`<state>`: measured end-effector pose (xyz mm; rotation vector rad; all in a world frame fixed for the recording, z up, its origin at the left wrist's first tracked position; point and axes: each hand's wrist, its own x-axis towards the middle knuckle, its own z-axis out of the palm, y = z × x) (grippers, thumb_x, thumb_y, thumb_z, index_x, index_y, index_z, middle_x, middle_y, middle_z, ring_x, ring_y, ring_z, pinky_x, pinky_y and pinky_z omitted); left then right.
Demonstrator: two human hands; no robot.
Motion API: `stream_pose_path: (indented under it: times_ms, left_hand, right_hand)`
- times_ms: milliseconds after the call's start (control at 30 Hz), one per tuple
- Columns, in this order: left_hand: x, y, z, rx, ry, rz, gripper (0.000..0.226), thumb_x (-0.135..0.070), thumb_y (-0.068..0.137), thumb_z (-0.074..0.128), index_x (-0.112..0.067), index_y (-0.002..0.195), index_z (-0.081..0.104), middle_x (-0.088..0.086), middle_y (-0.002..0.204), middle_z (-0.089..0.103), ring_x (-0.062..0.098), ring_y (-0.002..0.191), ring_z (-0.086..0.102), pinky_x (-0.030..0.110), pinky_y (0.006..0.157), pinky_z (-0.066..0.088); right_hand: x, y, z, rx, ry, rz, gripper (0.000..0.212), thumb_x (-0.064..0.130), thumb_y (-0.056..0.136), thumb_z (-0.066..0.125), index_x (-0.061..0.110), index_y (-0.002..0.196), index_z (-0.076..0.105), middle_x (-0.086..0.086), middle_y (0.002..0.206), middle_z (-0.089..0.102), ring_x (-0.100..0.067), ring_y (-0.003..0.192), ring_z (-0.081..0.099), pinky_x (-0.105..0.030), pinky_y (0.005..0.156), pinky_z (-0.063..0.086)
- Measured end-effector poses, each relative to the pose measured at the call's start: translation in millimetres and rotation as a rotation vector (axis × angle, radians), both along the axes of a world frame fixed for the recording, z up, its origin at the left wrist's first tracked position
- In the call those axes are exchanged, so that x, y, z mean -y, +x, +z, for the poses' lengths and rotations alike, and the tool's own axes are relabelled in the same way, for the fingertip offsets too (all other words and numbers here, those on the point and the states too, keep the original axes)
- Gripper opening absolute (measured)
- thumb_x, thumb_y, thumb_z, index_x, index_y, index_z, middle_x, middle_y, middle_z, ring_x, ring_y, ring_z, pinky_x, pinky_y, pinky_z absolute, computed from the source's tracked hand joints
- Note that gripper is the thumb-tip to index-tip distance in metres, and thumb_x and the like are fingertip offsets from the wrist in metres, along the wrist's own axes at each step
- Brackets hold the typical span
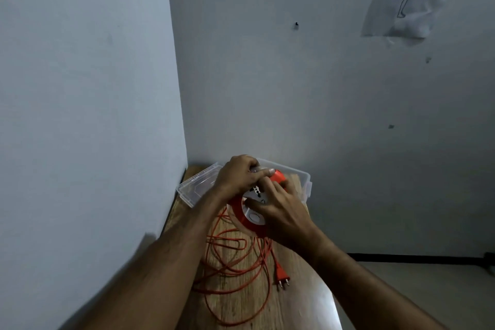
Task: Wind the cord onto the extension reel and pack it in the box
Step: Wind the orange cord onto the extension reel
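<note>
At the frame's lower centre, both hands are gripping the round orange-and-white plastic reel: the left hand curling over its top, the right hand clasping its face. Thin orange cord is lying looped on the wood-grain table, its plug alongside, the clear plastic box behind.

- We see a narrow wooden table set into the wall corner.
- A loose orange cord and its orange two-pin plug lie on it.
- A clear plastic box sits at its far end.
</note>
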<state>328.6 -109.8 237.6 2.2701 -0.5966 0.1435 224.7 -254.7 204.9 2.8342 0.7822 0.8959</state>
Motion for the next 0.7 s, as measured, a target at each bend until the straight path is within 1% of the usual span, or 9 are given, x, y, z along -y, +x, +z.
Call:
stream_pose_path:
  times_ms: [200, 267, 333, 400, 467, 533, 600, 633, 700]
  left_hand:
    - [2.8, -7.6, 1.9, 0.002, -0.049, 0.116, 0.058, -0.063, 0.088, 0.065, -0.007, 0.073, 0.065, 0.001, 0.069, 0.060, 0.020, 0.069, 0.061, 0.038, 0.063, 0.050]
    - [5.2, -9.1, 3.1, 0.034, -0.048, 0.172, 0.059, -0.061, 0.089, 0.066, -0.007, 0.067, 0.059, -0.002, 0.064, 0.054, 0.020, 0.066, 0.056, 0.034, 0.060, 0.042]
    - [8.0, -11.4, 3.4, 0.063, -0.046, 0.221, 0.056, -0.059, 0.089, 0.067, -0.012, 0.062, 0.053, -0.004, 0.066, 0.052, 0.019, 0.068, 0.054, 0.031, 0.059, 0.036]
    - [10.6, -14.8, 2.4, 0.093, -0.020, 0.247, 0.050, -0.059, 0.089, 0.067, -0.015, 0.066, 0.057, -0.004, 0.075, 0.056, 0.017, 0.073, 0.055, 0.029, 0.062, 0.034]
    - [12.1, -17.7, -0.6, 0.121, 0.009, 0.252, 0.048, -0.059, 0.089, 0.066, -0.015, 0.071, 0.060, -0.002, 0.081, 0.059, 0.017, 0.074, 0.055, 0.028, 0.062, 0.035]
    - [11.3, -20.3, -6.0, 0.117, 0.015, 0.249, 0.048, -0.059, 0.089, 0.066, -0.017, 0.067, 0.056, -0.001, 0.078, 0.058, 0.017, 0.071, 0.054, 0.029, 0.060, 0.034]
    - [7.5, -21.1, -11.8, 0.054, -0.020, 0.258, 0.052, -0.057, 0.090, 0.066, -0.015, 0.061, 0.052, 0.002, 0.070, 0.059, 0.022, 0.066, 0.057, 0.035, 0.057, 0.040]
    - [4.5, -20.6, -14.5, 0.010, -0.057, 0.264, 0.055, -0.057, 0.090, 0.066, -0.012, 0.061, 0.054, 0.005, 0.066, 0.061, 0.024, 0.065, 0.060, 0.039, 0.059, 0.047]
    - [-1.4, -20.0, -17.4, -0.058, -0.104, 0.261, 0.058, -0.059, 0.089, 0.065, -0.007, 0.064, 0.059, 0.006, 0.063, 0.065, 0.025, 0.064, 0.065, 0.042, 0.064, 0.054]
  right_hand:
    - [-11.2, 1.3, 2.8, -0.089, 0.557, -0.172, 0.053, 0.038, 0.072, 0.080, 0.021, 0.122, 0.071, -0.001, 0.089, 0.074, -0.016, 0.076, 0.070, -0.026, 0.072, 0.054]
    - [-24.1, -2.3, 9.5, -0.107, 0.847, -0.274, 0.048, 0.040, 0.073, 0.082, 0.021, 0.117, 0.073, 0.010, 0.090, 0.073, -0.005, 0.074, 0.066, -0.017, 0.068, 0.054]
    - [-35.7, -1.7, 12.3, -0.084, 1.099, -0.406, 0.048, 0.041, 0.070, 0.087, 0.019, 0.112, 0.075, 0.008, 0.094, 0.074, -0.001, 0.077, 0.060, -0.011, 0.064, 0.046]
    - [-46.7, 2.3, 8.7, -0.170, 1.386, -0.556, 0.055, 0.043, 0.070, 0.090, 0.014, 0.114, 0.074, 0.000, 0.105, 0.075, -0.009, 0.089, 0.066, -0.017, 0.069, 0.052]
    - [-53.7, 9.7, 4.1, -0.393, 1.845, -0.704, 0.058, 0.042, 0.067, 0.093, 0.011, 0.111, 0.069, -0.008, 0.108, 0.073, -0.024, 0.095, 0.072, -0.038, 0.077, 0.063]
    - [-53.9, 11.6, 4.4, -0.538, 2.243, -0.667, 0.069, 0.033, 0.063, 0.095, 0.005, 0.117, 0.062, -0.014, 0.110, 0.071, -0.033, 0.094, 0.073, -0.050, 0.077, 0.064]
    - [-51.4, 9.8, 1.2, -0.571, 2.257, -0.648, 0.069, 0.025, 0.064, 0.094, 0.005, 0.119, 0.059, -0.016, 0.109, 0.071, -0.036, 0.091, 0.074, -0.049, 0.072, 0.064]
    - [-51.1, 3.4, 2.6, -0.537, 2.122, -0.639, 0.058, 0.023, 0.068, 0.092, 0.008, 0.114, 0.060, -0.015, 0.107, 0.072, -0.034, 0.089, 0.074, -0.042, 0.068, 0.065]
    - [-46.6, -17.4, 7.1, -0.296, 1.611, -0.540, 0.034, 0.020, 0.078, 0.084, 0.013, 0.103, 0.061, -0.007, 0.097, 0.073, -0.021, 0.080, 0.071, -0.017, 0.058, 0.052]
